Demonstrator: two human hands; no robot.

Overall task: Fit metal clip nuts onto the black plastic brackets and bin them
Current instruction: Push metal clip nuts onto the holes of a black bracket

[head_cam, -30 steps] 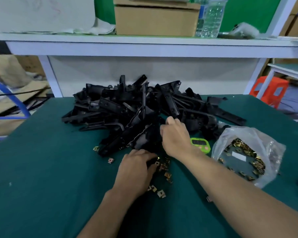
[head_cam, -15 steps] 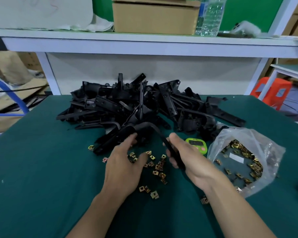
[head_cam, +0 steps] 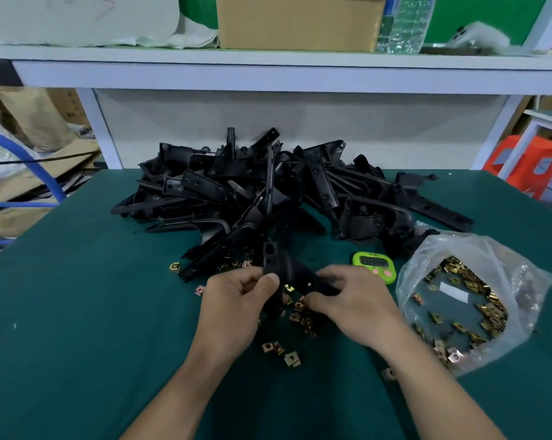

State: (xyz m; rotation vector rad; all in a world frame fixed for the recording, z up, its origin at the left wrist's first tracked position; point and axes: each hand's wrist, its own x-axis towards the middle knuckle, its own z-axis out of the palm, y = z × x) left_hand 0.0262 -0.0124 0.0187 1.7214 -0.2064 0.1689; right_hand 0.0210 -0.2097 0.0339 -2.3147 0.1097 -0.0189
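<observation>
A dark green tabletop (head_cam: 78,312) fills the lower view, backed by a white shelf (head_cam: 268,74) on white posts. On the shelf stand a cardboard box (head_cam: 300,23) and, just beside it on the right, a clear water bottle (head_cam: 405,23). Off the tabletop's left edge runs a blue pipe (head_cam: 36,166) among cardboard and sacks; off the right edge stands an orange stool (head_cam: 528,166).

At the far middle of the tabletop lies a tangled pile of black brackets (head_cam: 236,192) – long, angled plastic pieces with holes, heaped over one another. Near its right front sits a small green timer (head_cam: 374,266), and right of that an open clear plastic bag (head_cam: 478,249) with brass-coloured clip nuts inside. More loose clip nuts (head_cam: 292,358) are scattered on the green surface under and in front of the hands.

One bracket (head_cam: 287,268) is held above those loose nuts, in front of the pile – a black, bent piece with one rounded, holed end pointing up. The left hand (head_cam: 233,309) grips it near that end, thumb and fingers curled round it. The right hand (head_cam: 354,303) holds the lower arm of the piece with its fingers curled; whether it also pinches a nut cannot be told.
</observation>
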